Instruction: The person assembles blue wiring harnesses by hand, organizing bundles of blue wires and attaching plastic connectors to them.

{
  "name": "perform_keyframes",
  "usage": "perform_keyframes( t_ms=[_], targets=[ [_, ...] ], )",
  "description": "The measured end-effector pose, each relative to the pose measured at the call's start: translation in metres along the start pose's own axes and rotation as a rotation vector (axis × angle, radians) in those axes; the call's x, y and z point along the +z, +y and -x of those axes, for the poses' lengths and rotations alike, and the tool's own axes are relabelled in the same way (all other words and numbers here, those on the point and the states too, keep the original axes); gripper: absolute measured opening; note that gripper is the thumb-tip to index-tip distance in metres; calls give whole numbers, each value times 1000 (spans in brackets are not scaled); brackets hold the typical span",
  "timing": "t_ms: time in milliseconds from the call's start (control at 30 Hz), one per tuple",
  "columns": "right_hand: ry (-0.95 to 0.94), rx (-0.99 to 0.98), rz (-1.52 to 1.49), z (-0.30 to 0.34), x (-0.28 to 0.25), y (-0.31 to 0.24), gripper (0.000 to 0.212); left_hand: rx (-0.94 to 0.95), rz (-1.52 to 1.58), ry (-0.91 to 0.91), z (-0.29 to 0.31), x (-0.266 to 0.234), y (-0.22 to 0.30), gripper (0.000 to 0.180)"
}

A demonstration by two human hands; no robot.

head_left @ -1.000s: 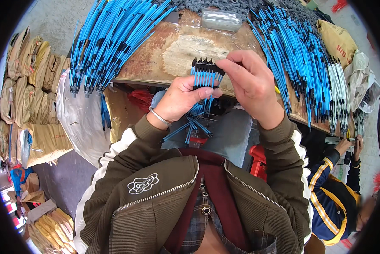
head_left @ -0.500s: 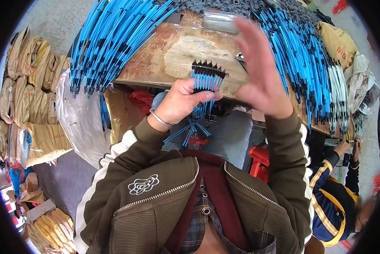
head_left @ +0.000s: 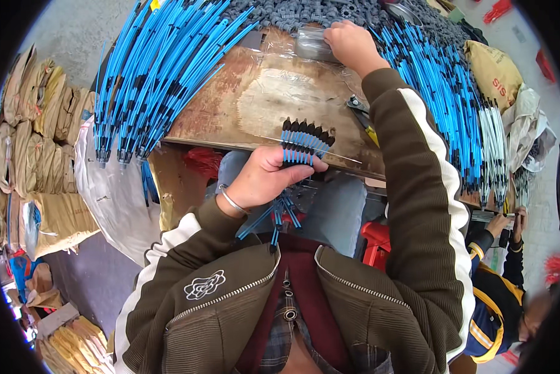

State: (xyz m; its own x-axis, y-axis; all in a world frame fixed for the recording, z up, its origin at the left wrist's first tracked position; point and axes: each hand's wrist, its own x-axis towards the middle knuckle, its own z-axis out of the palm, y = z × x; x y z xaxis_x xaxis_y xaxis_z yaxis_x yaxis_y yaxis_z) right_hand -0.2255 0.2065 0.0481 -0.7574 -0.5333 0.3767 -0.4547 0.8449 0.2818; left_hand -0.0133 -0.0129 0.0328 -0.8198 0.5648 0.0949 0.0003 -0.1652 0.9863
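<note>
My left hand (head_left: 264, 177) is closed round a fan of blue rods with black tips (head_left: 304, 138), held upright at the table's near edge. The rods' lower ends spread out below the hand, over my lap. A thin pale strand (head_left: 342, 156) sticks out to the right from the fan. At the far side of the table my right hand (head_left: 353, 45) touches the right end of a clear plastic box or packet (head_left: 312, 43). Its fingers are bent and pressed together, and what they pinch is hidden.
Pliers (head_left: 360, 111) lie by my right forearm on the wooden table (head_left: 211, 115). Blue rods are heaped at left (head_left: 168, 68) and right (head_left: 436, 93). Behind sits a pile of grey plastic fittings (head_left: 286, 14). A co-worker's hands (head_left: 507, 225) are at the right.
My right hand has moved away and down from its raised, spread pose onto the clear plastic box. My left hand with the fan of rods has come slightly nearer to me.
</note>
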Motion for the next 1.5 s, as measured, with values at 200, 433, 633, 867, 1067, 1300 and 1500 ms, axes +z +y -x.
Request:
perform_keyframes(
  t_ms=[200, 433, 633, 867, 1067, 1300, 1500],
  targets=[
    [447, 35, -275, 20, -30, 6, 12, 87, -22, -28, 0, 7, -2, 20],
    [155, 400, -1465, 130, -165, -82, 9, 96, -90, 46, 10, 9, 2, 16],
    [302, 269, -857, 170, -174, -109, 18, 103, -8, 69, 9, 15, -1, 20],
    [318, 293, -802, 167, -170, -113, 23, 79, 40, 91, 9, 15, -1, 19],
    [325, 284, -793, 165, -169, -113, 23, 77, 57, 87, 9, 14, -2, 19],
    [328, 267, -774, 163, -171, -112, 25, 91, 31, 85, 9, 12, -3, 18],
    [294, 262, -727, 163, -173, -113, 26, 86, -6, 74, 9, 12, 0, 16]
  ],
)
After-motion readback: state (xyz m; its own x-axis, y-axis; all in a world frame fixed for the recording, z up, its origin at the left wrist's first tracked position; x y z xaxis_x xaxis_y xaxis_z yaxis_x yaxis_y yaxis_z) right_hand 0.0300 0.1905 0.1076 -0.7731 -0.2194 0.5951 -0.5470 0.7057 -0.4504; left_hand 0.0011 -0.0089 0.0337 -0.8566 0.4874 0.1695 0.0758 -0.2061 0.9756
